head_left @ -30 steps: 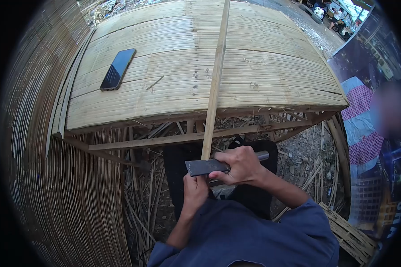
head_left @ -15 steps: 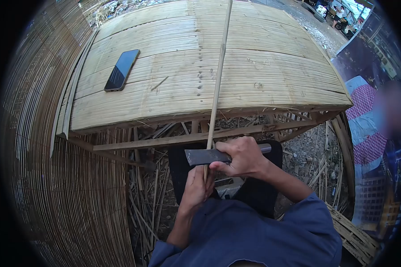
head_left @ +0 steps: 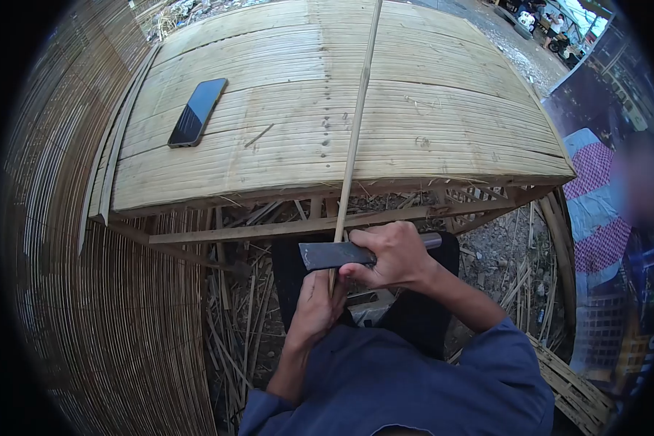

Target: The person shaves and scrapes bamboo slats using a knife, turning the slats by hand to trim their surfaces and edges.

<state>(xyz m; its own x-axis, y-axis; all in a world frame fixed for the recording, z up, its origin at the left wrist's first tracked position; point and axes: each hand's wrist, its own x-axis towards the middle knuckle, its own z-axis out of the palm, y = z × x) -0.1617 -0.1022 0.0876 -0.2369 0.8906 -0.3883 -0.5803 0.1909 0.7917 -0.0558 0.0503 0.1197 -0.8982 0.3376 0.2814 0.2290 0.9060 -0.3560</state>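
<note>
A long, thin bamboo strip [head_left: 355,138] runs from my lap up across the slatted bamboo table [head_left: 269,160]. My left hand [head_left: 315,304] is closed around its near end, just below the blade. In my right hand [head_left: 391,256] is a knife [head_left: 336,255] with a broad dark blade and a round metal handle, which sticks out to the right of my fist. The blade lies crosswise over the strip, touching it. My right thumb is close to the strip, by the blade's lower edge.
A phone [head_left: 198,112] lies on the table's left part, near a small bamboo sliver [head_left: 259,135]. A slatted bamboo screen [head_left: 116,291] stands at left. Bamboo scraps cover the ground under the table. Split bamboo [head_left: 570,381] lies at lower right. People are far off at upper right.
Since the first frame both hands and the knife have moved slightly up, and the strip has turned to show a narrower side. Over the last half second little has moved.
</note>
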